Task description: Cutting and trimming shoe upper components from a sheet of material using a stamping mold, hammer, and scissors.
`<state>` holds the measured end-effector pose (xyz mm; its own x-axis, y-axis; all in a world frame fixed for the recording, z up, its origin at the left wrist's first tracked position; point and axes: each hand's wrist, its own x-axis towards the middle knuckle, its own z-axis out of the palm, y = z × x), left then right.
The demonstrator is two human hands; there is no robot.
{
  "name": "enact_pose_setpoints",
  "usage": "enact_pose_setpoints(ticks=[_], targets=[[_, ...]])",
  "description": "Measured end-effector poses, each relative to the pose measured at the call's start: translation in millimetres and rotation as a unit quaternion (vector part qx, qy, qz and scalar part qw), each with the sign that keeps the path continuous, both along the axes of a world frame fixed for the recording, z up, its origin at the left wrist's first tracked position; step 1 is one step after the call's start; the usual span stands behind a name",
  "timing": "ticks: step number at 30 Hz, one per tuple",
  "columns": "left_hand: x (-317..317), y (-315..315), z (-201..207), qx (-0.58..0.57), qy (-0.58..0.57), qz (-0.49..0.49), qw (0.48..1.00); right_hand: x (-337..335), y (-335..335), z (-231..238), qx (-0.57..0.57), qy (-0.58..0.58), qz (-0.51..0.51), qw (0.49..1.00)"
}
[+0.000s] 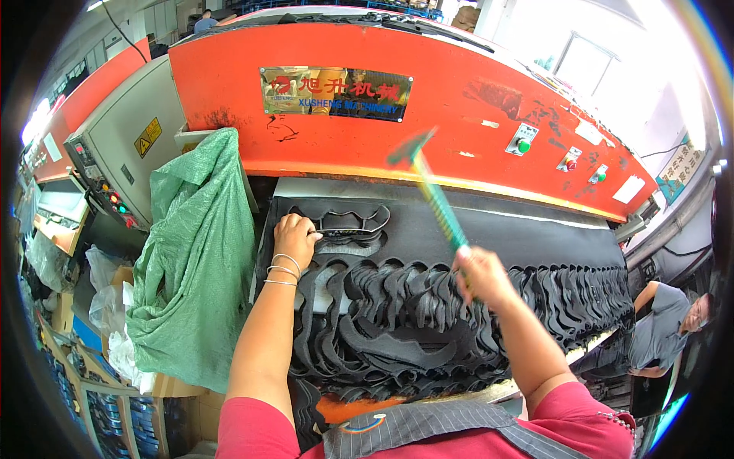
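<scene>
My right hand [483, 275] grips a hammer [442, 206] by its green-and-yellow handle. The hammer is raised over the black sheet, and its head is blurred by motion. At the sheet's left end, my left hand [294, 236] is closed on the near left edge of a curved metal cutting die [371, 226]. This die stands on the black foam-like sheet [489, 226]. Just in front of it is a shaped cut-out [355, 246] with a paler surface showing through. Wavy black offcut strips [397, 294] lie bunched between my forearms.
An orange press machine [459, 99] with push buttons [523, 144] spans the far side. Green woven sheeting [195, 260] drapes beside my left arm, near a grey control cabinet [126, 138]. Another person [659, 325] is at the right edge; a second person [205, 23] is far back left.
</scene>
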<state>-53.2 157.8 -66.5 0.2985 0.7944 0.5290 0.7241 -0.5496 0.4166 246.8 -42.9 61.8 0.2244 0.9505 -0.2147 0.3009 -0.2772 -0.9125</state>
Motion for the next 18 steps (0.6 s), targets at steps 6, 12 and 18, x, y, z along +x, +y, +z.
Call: enact_pose_setpoints(ticks=[6, 12, 18], targets=[[-8.2, 0.5, 2.8, -0.015, -0.018, 0.002, 1.000, 46.5, 95.8, 161.4, 0.184, 0.158, -0.089, 0.966], [-10.7, 13.5, 16.6, -0.170, -0.020, -0.002, 0.985, 147.4, 218.4, 246.8, 0.188, 0.535, 0.089, 0.819], [-27.3, 16.7, 8.0, -0.226, -0.059, -0.002, 0.972, 90.3, 247.7, 177.9, 0.433, 0.589, -0.019, 0.682]])
